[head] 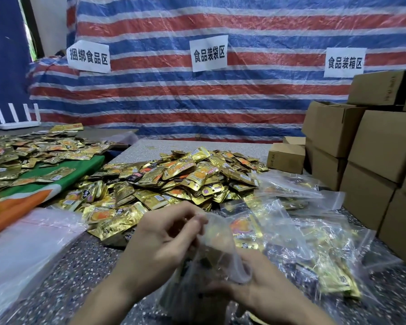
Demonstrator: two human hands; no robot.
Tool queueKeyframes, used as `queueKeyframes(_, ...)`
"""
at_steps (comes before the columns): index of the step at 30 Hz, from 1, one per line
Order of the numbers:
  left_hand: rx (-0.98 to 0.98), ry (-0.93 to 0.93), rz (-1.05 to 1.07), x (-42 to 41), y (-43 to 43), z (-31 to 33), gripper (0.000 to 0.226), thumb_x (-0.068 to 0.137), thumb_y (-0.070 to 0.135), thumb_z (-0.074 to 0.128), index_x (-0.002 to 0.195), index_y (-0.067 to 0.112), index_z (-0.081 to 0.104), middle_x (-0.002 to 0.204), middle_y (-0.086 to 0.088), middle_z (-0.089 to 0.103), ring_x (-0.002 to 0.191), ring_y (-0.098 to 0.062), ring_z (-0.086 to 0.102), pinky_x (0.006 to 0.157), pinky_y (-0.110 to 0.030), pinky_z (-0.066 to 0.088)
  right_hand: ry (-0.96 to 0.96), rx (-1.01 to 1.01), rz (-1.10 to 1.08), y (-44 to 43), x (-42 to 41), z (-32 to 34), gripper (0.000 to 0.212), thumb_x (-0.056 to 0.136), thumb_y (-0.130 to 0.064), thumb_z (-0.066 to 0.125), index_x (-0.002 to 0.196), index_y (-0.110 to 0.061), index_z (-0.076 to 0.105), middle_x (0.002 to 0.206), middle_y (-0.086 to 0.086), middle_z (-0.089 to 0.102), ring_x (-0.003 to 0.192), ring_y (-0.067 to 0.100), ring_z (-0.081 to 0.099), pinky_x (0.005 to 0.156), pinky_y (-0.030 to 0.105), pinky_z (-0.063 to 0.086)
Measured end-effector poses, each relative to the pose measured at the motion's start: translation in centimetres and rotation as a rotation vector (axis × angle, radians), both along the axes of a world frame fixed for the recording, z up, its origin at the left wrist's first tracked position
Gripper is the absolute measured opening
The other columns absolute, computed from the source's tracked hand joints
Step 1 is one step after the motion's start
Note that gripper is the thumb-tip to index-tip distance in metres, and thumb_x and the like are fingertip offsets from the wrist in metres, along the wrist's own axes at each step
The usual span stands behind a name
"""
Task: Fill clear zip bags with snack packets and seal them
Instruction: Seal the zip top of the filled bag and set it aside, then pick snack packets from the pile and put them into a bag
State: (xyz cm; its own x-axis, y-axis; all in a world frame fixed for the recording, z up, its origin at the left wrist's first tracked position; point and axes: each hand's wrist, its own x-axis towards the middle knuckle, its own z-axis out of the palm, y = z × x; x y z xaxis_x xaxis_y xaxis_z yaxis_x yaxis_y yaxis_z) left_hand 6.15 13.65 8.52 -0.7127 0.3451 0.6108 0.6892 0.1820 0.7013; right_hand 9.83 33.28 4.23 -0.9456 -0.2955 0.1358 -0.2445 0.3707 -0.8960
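**A:** Where's the bag (220,252) just now?

**B:** Near edge of the counter (80,273), held up between both hands, just this side of the pile (188,179). The left grip (167,240) is curled tight, fingertips (198,219) pinching the top edge of the mouth. The right grip (263,289) wraps the lower right part, fingers closed round the plastic.

**A:** Anything in it?

**B:** Dark and gold shapes show through, likely packets. It's blurred, so I can't count them. The mouth looks open, not yet sealed.

**A:** What could go wrong?

**B:** Mainly the seal. The film is thin and crumpled. If the two lips don't line up, the zip may close only partway and gape later. A packet corner riding high in the mouth would block the track too.

**A:** And the hold?

**B:** Slick plastic, pinched at one edge only. Tilt it toward the open side and packets could slide out into the pile.

**A:** Clutter?

**B:** Filled bags (319,249) lie just right of the hands, with boxes (375,146) beyond. A loose one could get snagged or mixed in with this one.
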Motion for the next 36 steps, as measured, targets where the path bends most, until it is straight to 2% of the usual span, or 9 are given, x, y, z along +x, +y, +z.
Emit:
queueKeyframes(6,0.044,-0.137,-0.015,-0.4,0.9,-0.9,0.04,0.085,0.03,0.064,0.124,0.034,0.059,0.109,0.013,0.07,0.104,-0.004,0.067,0.086,-0.018,0.054,-0.069,-0.294,-0.36,2.4,-1.9,3.0,0.029,0.076,-0.025,0.079,0.099,-0.008,0.073,0.079,0.008,0.077,0.055,0.019,0.07,0.048,0.028,0.055)
queueKeyframes(12,-0.136,-0.07,-0.013,-0.1,1.1,-1.4,0.032,0.089,0.045,0.058,0.119,0.036,0.061,0.112,0.032,0.06,0.108,0.005,0.059,0.089,-0.012,0.048,-0.162,-0.775,-0.7,8.4,-7.4,4.5,0.019,0.093,-0.002,0.064,0.108,0.009,0.059,0.08,0.02,0.07,0.067,0.026,0.071,0.05,0.025,0.058)
queueKeyframes(16,-0.177,-0.086,0.004,-0.4,1.4,-2.0,0.027,0.092,0.035,0.063,0.119,0.038,0.06,0.113,0.035,0.057,0.109,0.007,0.057,0.09,-0.011,0.046,-0.172,-0.138,-0.924,11.9,-8.9,2.1,0.019,0.09,0.0,0.065,0.103,0.013,0.06,0.079,0.019,0.067,0.056,0.023,0.067,0.057,0.035,0.061)
queueKeyframes(20,-0.191,-0.079,0.018,-1.0,1.8,-2.5,0.026,0.095,0.033,0.062,0.12,0.04,0.058,0.115,0.038,0.053,0.111,0.009,0.054,0.089,-0.007,0.043,-0.108,0.443,-0.911,11.9,-7.7,0.6,0.045,0.088,-0.014,0.072,0.121,-0.017,0.042,0.085,0.016,0.054,0.06,0.017,0.051,0.046,0.022,0.041)
queueKeyframes(22,-0.198,-0.079,0.028,-1.2,1.9,-2.8,0.026,0.095,0.034,0.061,0.119,0.041,0.058,0.115,0.039,0.053,0.111,0.01,0.053,0.087,-0.005,0.042,-0.081,0.474,-0.988,11.1,-7.1,1.2,0.077,0.085,-0.026,0.078,0.141,-0.004,0.031,0.097,0.018,0.056,0.068,0.022,0.056,0.056,0.03,0.045)
queueKeyframes(25,-0.212,-0.072,0.045,-1.3,2.0,-3.2,0.027,0.095,0.036,0.061,0.122,0.04,0.057,0.112,0.035,0.056,0.111,0.011,0.052,0.089,-0.009,0.043,0.079,0.51,-1.176,9.4,-5.6,2.7,0.104,0.083,-0.047,0.077,0.151,-0.007,0.01,0.063,0.003,0.055,0.052,0.019,0.052,0.048,0.026,0.033)
queueKeyframes(29,-0.154,-0.089,0.112,-1.5,1.5,-4.1,0.029,0.096,0.031,0.062,0.124,0.034,0.059,0.117,0.028,0.059,0.111,0.009,0.053,0.093,-0.016,0.045,0.331,0.568,-1.106,5.8,-3.8,3.3,0.089,0.085,-0.051,0.072,0.15,-0.017,0.022,0.053,-0.006,0.031,0.039,0.014,0.041,0.041,0.02,0.028)
queueKeyframes(33,-0.119,-0.166,0.237,-1.6,-0.6,-5.5,0.028,0.094,0.029,0.064,0.122,0.034,0.061,0.115,0.025,0.06,0.107,0.011,0.054,0.088,-0.017,0.048,0.258,0.487,-0.661,2.3,-3.2,1.1,0.053,0.09,-0.044,0.065,0.136,-0.035,0.041,0.068,-0.004,0.059,0.061,0.01,0.058,0.054,0.031,0.048)
queueKeyframes(36,-0.212,-0.177,0.441,-2.4,-5.0,-6.7,0.028,0.092,0.025,0.067,0.116,0.037,0.061,0.112,0.025,0.056,0.105,0.004,0.055,0.088,-0.029,0.051,0.128,0.497,-0.456,1.1,-2.4,-1.5,0.041,0.091,-0.046,0.064,0.127,-0.041,0.045,0.083,-0.012,0.061,0.071,0.0,0.058,0.064,0.02,0.045)
